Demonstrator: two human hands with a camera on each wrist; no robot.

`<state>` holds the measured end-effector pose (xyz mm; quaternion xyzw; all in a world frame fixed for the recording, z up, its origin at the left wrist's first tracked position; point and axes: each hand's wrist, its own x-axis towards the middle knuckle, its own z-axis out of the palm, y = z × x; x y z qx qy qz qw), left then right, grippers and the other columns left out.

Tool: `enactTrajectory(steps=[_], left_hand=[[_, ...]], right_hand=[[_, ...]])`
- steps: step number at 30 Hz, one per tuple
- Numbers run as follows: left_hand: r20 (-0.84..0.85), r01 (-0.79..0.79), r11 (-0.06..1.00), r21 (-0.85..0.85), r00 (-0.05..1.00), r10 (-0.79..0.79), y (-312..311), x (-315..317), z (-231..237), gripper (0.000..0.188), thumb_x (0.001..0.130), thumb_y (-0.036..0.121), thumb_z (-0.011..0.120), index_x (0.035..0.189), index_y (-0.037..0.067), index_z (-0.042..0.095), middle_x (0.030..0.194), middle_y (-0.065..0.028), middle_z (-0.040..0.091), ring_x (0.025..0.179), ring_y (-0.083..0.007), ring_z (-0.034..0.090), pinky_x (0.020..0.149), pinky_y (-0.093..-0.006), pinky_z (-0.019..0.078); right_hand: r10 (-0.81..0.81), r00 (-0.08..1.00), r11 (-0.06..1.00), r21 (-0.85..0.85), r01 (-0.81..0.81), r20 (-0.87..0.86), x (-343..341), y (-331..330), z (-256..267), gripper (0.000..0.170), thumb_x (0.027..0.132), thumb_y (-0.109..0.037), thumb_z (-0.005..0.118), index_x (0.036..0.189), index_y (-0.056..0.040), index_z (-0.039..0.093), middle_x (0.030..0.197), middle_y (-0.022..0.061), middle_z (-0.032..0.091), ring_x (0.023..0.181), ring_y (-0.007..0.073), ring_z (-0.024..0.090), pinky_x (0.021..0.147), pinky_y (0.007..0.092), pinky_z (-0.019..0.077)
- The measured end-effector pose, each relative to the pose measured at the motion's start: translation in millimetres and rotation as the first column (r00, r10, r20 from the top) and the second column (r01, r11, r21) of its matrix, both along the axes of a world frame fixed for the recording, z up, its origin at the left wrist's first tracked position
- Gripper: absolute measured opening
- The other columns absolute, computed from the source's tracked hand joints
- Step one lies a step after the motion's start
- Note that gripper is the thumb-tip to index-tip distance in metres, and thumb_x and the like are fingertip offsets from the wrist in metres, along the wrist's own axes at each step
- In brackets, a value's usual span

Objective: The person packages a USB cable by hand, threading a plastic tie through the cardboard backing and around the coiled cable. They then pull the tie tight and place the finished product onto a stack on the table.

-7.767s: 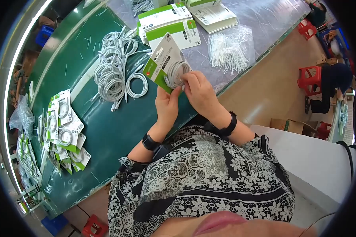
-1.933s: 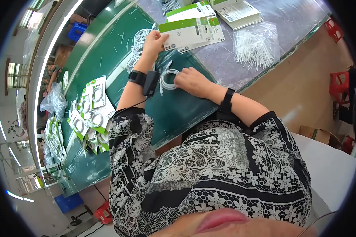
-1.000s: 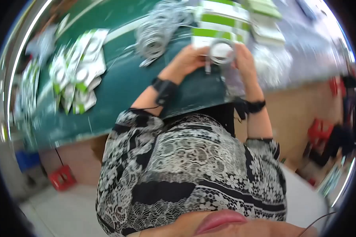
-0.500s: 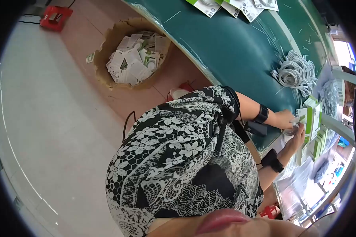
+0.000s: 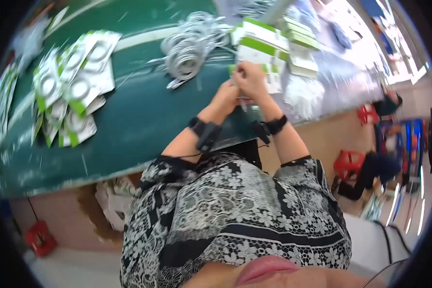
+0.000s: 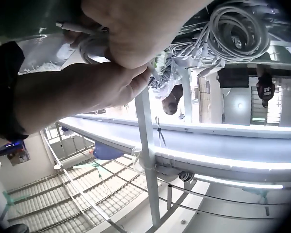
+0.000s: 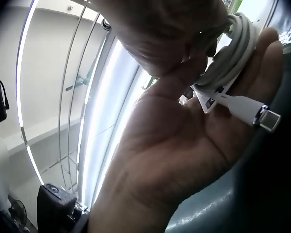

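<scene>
Both hands meet over the table's front part in the head view. My left hand (image 5: 224, 100), palm up in the right wrist view, holds a coiled pale cable (image 7: 236, 59) against its fingers. A metal-tipped USB-C plug (image 7: 246, 109) sticks out from the coil over the palm. My right hand (image 5: 252, 80) comes from above with bent fingers and grips at the same coil; its fingertips are partly hidden. A printed white card corner (image 7: 204, 101) shows under the coil. Just beyond the hands lie stacked green-and-white packaging cards (image 5: 258, 42).
A heap of coiled cables (image 5: 189, 53) lies left of the cards. Packed cable cards (image 5: 79, 86) are piled at the left on the green table (image 5: 149, 120). White ties (image 5: 303, 98) in a bag lie at the right, and a carton (image 5: 96, 211) stands on the floor.
Earlier the hands held a carded cable; later the left hand was at the card stack and the right on a coil on the table. Now both are together at a coil. The head view swung away and back.
</scene>
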<state>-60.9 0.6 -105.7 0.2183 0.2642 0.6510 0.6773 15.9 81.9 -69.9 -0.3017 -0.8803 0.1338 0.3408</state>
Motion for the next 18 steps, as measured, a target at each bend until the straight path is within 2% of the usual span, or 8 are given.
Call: enactTrajectory(steps=[1, 3, 6, 9, 10, 14, 18], left_hand=[[-0.038, -0.048, 0.998, -0.051, 0.998, 0.046, -1, 1, 3, 0.034, 0.093, 0.018, 0.053, 0.124, 0.004, 0.05, 0.109, -0.0084, 0.06, 0.091, -0.02, 0.065, 0.071, -0.0365, 0.0575], [-0.002, -0.01, 1.0, -0.011, 1.0, 0.01, 5, 5, 1, 0.034, 0.094, 0.018, 0.052, 0.125, 0.004, 0.048, 0.112, -0.0083, 0.059, 0.094, -0.0202, 0.064, 0.074, -0.0373, 0.057], [0.081, -0.036, 0.999, 0.023, 0.996, 0.034, 8, 7, -6, 0.034, 0.097, 0.017, 0.048, 0.128, 0.005, 0.045, 0.117, -0.008, 0.057, 0.099, -0.0205, 0.062, 0.079, -0.0388, 0.056], [0.173, -0.015, 0.995, 0.101, 0.985, -0.003, 10, 10, -14, 0.033, 0.1, 0.019, 0.045, 0.13, 0.005, 0.044, 0.122, -0.0076, 0.055, 0.106, -0.0211, 0.059, 0.085, -0.041, 0.0541], [0.181, -0.01, 0.997, 0.079, 0.984, -0.004, 8, 11, -17, 0.033, 0.1, 0.019, 0.045, 0.13, 0.005, 0.044, 0.122, -0.0076, 0.055, 0.106, -0.0211, 0.059, 0.085, -0.041, 0.0541], [0.143, 0.061, 0.998, 0.029, 0.988, -0.064, 3, 5, 3, 0.035, 0.099, 0.019, 0.046, 0.13, 0.003, 0.043, 0.119, -0.0083, 0.056, 0.106, -0.0216, 0.06, 0.086, -0.041, 0.0539], [0.096, 0.114, 0.989, 0.095, 0.988, -0.123, 3, 0, 3, 0.037, 0.097, 0.019, 0.049, 0.129, 0.001, 0.043, 0.117, -0.0089, 0.057, 0.105, -0.0217, 0.06, 0.088, -0.04, 0.0535]], right_hand=[[-0.031, 0.999, 0.999, 0.022, 0.031, -0.02, 0, -3, 1, 0.014, 0.074, -0.017, 0.064, 0.076, -0.0029, 0.062, 0.07, 0.0137, 0.062, 0.067, 0.0333, 0.059, 0.061, 0.0408, 0.0453], [-0.071, 0.996, 0.997, 0.039, 0.073, -0.052, 10, -1, 6, 0.015, 0.075, -0.017, 0.064, 0.077, -0.0024, 0.062, 0.071, 0.0134, 0.063, 0.066, 0.0323, 0.06, 0.061, 0.0395, 0.0459], [-0.027, 0.993, 0.943, -0.332, -0.014, -0.116, 16, 2, 15, 0.019, 0.08, -0.02, 0.065, 0.08, -0.0009, 0.062, 0.071, 0.0136, 0.063, 0.066, 0.0301, 0.06, 0.062, 0.0361, 0.0468], [-0.051, 0.994, 0.902, -0.431, 0.005, -0.094, 26, 13, 20, 0.02, 0.082, -0.021, 0.065, 0.083, -0.0004, 0.062, 0.072, 0.0135, 0.063, 0.066, 0.0276, 0.06, 0.063, 0.0343, 0.0468], [-0.063, 0.995, 0.88, -0.475, 0.018, -0.08, 31, 15, 21, 0.021, 0.084, -0.021, 0.065, 0.084, -0.0001, 0.062, 0.072, 0.0135, 0.063, 0.065, 0.0264, 0.059, 0.063, 0.0334, 0.0468], [-0.108, 0.994, 0.9, -0.424, 0.096, -0.005, 44, 26, 24, 0.021, 0.084, -0.02, 0.064, 0.086, 0.0001, 0.061, 0.072, 0.0134, 0.062, 0.064, 0.0237, 0.058, 0.062, 0.0329, 0.0466], [-0.122, 0.992, 0.918, -0.383, 0.099, -0.036, 48, 23, 23, 0.02, 0.084, -0.02, 0.065, 0.089, -0.0004, 0.062, 0.072, 0.0128, 0.063, 0.065, 0.0216, 0.059, 0.063, 0.0318, 0.0466]])
